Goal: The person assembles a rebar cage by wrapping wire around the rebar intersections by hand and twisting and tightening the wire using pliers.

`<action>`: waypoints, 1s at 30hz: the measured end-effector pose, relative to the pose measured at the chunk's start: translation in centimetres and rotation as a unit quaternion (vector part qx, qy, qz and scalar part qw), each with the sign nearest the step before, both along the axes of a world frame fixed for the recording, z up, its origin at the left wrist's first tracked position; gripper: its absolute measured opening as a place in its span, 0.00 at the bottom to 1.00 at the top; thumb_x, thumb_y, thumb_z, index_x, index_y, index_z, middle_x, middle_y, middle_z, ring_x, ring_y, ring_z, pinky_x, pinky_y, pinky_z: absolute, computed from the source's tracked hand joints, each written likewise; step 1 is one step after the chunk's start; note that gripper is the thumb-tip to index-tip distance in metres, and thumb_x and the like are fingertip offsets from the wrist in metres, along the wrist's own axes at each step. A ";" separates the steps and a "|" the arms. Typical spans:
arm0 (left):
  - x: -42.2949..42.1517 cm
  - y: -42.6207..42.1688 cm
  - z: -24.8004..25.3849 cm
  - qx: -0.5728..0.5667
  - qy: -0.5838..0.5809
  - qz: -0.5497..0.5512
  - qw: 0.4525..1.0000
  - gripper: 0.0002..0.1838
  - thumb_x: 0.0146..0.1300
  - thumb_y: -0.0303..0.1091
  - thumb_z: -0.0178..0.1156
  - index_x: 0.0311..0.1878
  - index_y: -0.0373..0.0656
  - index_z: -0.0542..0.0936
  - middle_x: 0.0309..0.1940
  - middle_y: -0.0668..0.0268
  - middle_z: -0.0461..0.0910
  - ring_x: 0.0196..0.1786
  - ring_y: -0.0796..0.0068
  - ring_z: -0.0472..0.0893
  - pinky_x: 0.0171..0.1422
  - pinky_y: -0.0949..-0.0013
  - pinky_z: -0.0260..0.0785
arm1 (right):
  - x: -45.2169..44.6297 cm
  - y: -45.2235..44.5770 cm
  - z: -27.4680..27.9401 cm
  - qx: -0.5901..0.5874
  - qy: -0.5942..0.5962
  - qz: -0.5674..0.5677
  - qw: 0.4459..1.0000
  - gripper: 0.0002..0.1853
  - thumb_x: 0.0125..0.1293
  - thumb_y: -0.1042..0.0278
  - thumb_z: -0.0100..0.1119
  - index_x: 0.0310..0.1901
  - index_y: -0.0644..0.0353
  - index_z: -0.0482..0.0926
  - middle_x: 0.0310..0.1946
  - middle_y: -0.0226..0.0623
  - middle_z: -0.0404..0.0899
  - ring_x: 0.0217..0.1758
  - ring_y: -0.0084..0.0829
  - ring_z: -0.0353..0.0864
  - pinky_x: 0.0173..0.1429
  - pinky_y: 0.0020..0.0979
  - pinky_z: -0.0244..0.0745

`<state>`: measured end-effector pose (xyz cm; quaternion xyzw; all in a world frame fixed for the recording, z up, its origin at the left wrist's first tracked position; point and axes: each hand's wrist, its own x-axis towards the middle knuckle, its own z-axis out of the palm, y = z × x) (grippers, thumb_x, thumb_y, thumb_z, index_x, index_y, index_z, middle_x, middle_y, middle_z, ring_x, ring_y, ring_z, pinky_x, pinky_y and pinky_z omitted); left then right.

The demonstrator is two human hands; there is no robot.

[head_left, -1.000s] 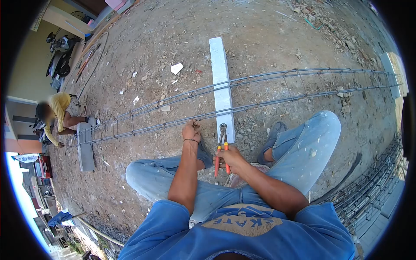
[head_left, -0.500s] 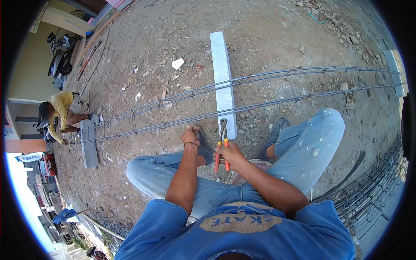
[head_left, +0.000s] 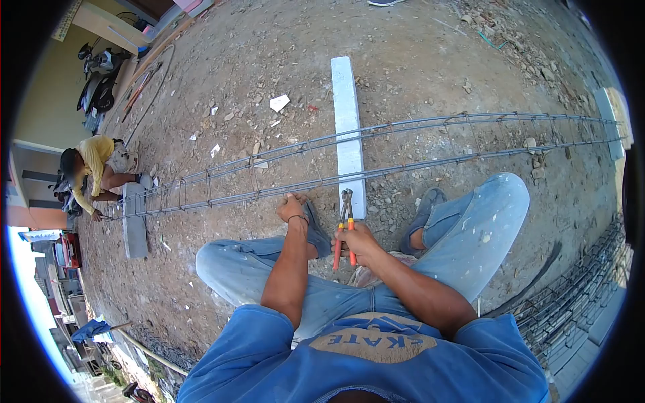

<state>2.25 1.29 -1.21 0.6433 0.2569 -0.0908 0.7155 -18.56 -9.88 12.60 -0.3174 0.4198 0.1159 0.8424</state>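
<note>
My right hand (head_left: 361, 244) is wrapped round the red-and-orange handles of a pair of pincers (head_left: 342, 232). The handles are spread a little, and the jaws point away from me, over the near end of a pale beam (head_left: 348, 114). At the near side of a long rebar cage (head_left: 269, 191), my left hand (head_left: 292, 209) has its fingers curled by the lower bars. Whatever those fingers pinch, if anything, is too small to make out. The cage, long bars joined by thin stirrups, lies across the beam.
A co-worker in a yellow top (head_left: 94, 161) crouches at the cage's left end, by a grey block (head_left: 135, 225). Another support (head_left: 608, 121) is under the right end. More rebar cages (head_left: 571, 295) lie at lower right. Rubble covers the ground. A shoe (head_left: 384, 3) shows at the top.
The view has shifted slightly. My left hand has turned a little beside the lower bars, while my right hand keeps the pincers in place. A shoe has come into view at the top edge.
</note>
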 end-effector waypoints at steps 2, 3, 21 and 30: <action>0.7 -0.6 0.5 0.075 -0.114 -0.091 0.986 0.12 0.77 0.33 0.52 0.42 0.32 0.77 0.38 0.56 0.83 0.32 0.65 0.86 0.30 0.71 0.80 | 0.0 -0.2 0.1 0.006 0.002 -0.008 1.000 0.07 0.66 0.76 0.58 0.44 0.61 0.71 0.35 0.42 0.79 0.36 0.36 0.83 0.40 0.42 0.83; 0.6 -1.0 1.1 0.074 -0.115 -0.091 0.986 0.12 0.77 0.33 0.52 0.42 0.32 0.77 0.38 0.56 0.83 0.32 0.65 0.86 0.30 0.71 0.80 | 0.1 -0.3 0.0 0.004 0.001 -0.009 1.000 0.07 0.66 0.76 0.58 0.44 0.61 0.71 0.35 0.42 0.79 0.36 0.36 0.83 0.40 0.42 0.83; -8.5 -0.9 2.6 0.038 0.198 -0.088 0.976 0.14 0.68 0.32 0.60 0.36 0.26 0.82 0.38 0.47 0.85 0.42 0.56 0.87 0.38 0.62 0.82 | -0.9 -3.1 5.3 -0.069 -0.034 0.041 0.996 0.08 0.72 0.75 0.54 0.50 0.65 0.75 0.39 0.45 0.83 0.42 0.39 0.86 0.48 0.42 0.84; -7.9 -2.8 5.5 0.120 0.050 -0.172 0.976 0.27 0.55 0.29 0.73 0.57 0.27 0.78 0.48 0.51 0.84 0.50 0.58 0.85 0.53 0.60 0.78 | -4.0 -11.1 17.2 -0.069 -0.135 -0.040 0.988 0.23 0.71 0.67 0.59 0.64 0.67 0.71 0.48 0.48 0.83 0.51 0.41 0.84 0.58 0.44 0.81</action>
